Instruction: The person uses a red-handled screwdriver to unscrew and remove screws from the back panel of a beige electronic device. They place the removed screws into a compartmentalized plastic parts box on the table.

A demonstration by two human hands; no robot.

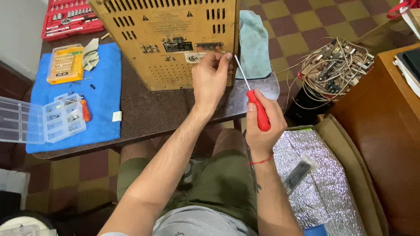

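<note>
Closest to the camera you've got the person's lap in green shorts, both forearms reaching out over it. The right hand (262, 128) is wrapped around the red handle of a screwdriver (254, 102), fingers closed tight on it, shaft pointing up and left with the tip sitting just by the right edge of the metal box (170, 33). There's a thin red string on that wrist. To the right of the knees a crinkly silver foil sheet (320, 188) lies on the floor with a small dark part on top of it.

The left hand (209, 77) is up against the gold back panel of the box, fingertips pinched together near the panel's lower right corner. They look closed on something tiny, but I can't make out what.

The box stands upright on the dark tabletop (158, 113), vent slots facing the camera. Left of it is a blue cloth (107, 92) carrying a clear parts organizer (37, 120) with its lid flipped open, a little orange-handled driver just beside that, and an orange bit case (66, 63). Further back on the left sits an open red socket set (71, 11). Behind the box on the right is a pale green rag (253, 42), and out past the tabletop edge a tangle of wires and boards (335, 67) perches on something dark above the checkered floor.
</note>
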